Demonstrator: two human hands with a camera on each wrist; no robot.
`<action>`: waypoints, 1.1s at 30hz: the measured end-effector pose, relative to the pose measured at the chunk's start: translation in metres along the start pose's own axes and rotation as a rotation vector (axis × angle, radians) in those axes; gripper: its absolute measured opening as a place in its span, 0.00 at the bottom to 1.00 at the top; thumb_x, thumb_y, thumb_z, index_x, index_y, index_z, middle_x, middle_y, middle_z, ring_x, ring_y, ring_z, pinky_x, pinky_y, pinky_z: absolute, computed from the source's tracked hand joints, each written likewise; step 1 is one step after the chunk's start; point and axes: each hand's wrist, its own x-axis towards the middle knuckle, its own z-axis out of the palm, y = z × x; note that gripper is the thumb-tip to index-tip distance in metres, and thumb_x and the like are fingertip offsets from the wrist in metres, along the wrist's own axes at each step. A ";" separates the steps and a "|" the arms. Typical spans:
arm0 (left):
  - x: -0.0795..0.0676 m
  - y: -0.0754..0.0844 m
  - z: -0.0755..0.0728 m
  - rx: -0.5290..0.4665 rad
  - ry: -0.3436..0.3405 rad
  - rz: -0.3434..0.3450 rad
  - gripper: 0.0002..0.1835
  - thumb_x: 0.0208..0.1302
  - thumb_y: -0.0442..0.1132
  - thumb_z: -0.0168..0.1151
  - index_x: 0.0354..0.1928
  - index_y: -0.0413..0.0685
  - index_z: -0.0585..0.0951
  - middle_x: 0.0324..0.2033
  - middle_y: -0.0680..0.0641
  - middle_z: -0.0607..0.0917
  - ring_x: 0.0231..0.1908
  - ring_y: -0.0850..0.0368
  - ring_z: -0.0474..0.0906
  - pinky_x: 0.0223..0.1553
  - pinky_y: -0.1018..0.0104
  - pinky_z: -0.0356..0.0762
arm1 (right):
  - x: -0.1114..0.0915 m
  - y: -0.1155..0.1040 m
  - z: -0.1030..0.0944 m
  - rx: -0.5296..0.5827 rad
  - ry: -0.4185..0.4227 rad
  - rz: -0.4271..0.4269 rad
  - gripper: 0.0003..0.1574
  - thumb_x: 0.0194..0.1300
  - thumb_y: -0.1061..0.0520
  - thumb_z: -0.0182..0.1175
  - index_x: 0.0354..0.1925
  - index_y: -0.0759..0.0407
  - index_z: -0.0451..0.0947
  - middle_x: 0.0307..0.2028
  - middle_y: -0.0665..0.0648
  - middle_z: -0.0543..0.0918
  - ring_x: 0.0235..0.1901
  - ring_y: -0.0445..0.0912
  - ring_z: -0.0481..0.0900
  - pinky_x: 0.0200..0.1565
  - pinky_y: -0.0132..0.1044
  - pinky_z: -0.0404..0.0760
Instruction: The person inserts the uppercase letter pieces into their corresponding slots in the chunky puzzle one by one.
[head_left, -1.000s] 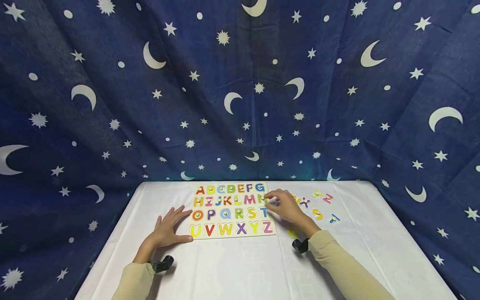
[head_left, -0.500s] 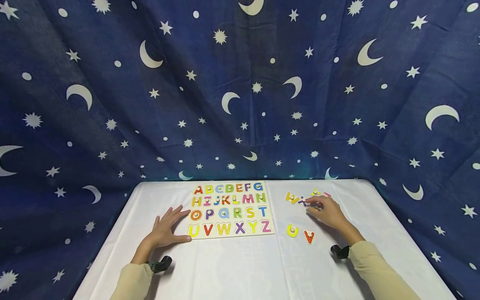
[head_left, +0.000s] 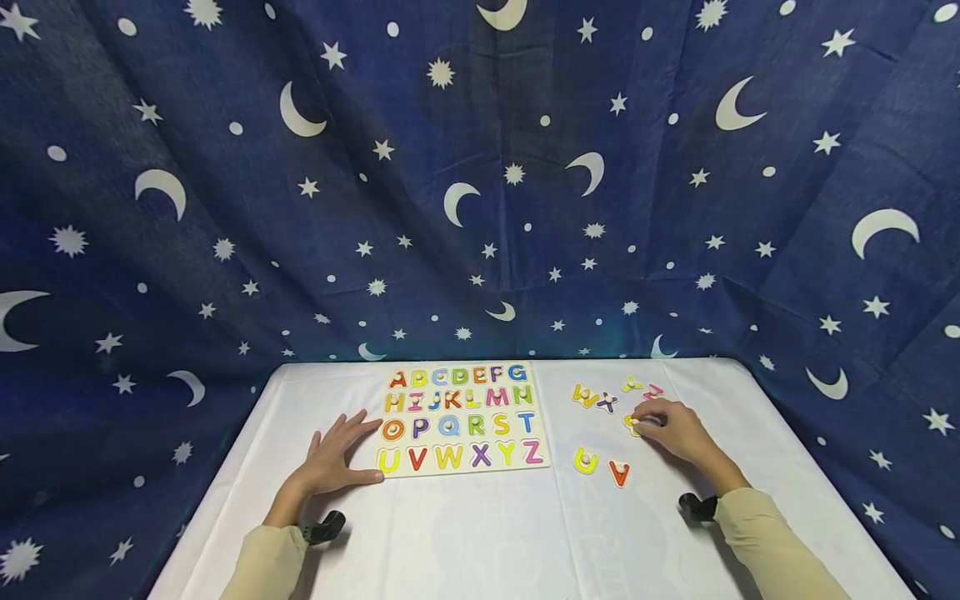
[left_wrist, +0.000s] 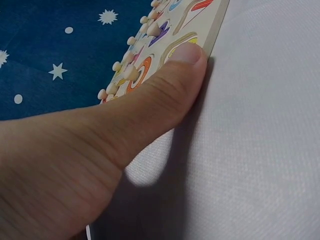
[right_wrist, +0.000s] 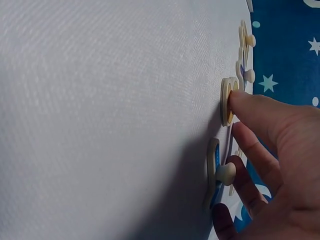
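Observation:
A wooden alphabet puzzle board (head_left: 465, 471) lies flat on the table, with knobbed letters in its upper rows and a bottom row from U to Z. My left hand (head_left: 333, 457) rests at its left edge, fingers spread. In the left wrist view the thumb (left_wrist: 187, 55) presses the board's corner by the yellow U. To the right of the board, my right hand (head_left: 675, 429) pinches the yellow letter S (head_left: 630, 423), mostly covered by the fingers. The right wrist view shows the thumb on the yellow S (right_wrist: 228, 102), with a blue knobbed piece (right_wrist: 216, 172) below the fingers.
Loose letters W (head_left: 585, 395), X (head_left: 607, 402), Y (head_left: 632, 383) and Z (head_left: 654, 391) lie behind the right hand. Nearer are U (head_left: 585, 461) and V (head_left: 618, 473). A dark blue star-patterned curtain (head_left: 480, 250) hangs behind the white table (head_left: 480, 542).
My right hand has left the green N on the board and moved right to the loose letters, then slightly further to the S. The left hand stays at the board's edge.

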 end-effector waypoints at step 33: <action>-0.001 -0.002 0.003 -0.003 0.024 0.010 0.54 0.42 0.67 0.80 0.72 0.53 0.72 0.76 0.33 0.61 0.76 0.25 0.45 0.68 0.19 0.32 | 0.008 -0.017 0.013 0.135 0.133 -0.012 0.10 0.62 0.60 0.73 0.43 0.58 0.89 0.45 0.59 0.89 0.45 0.56 0.86 0.51 0.55 0.83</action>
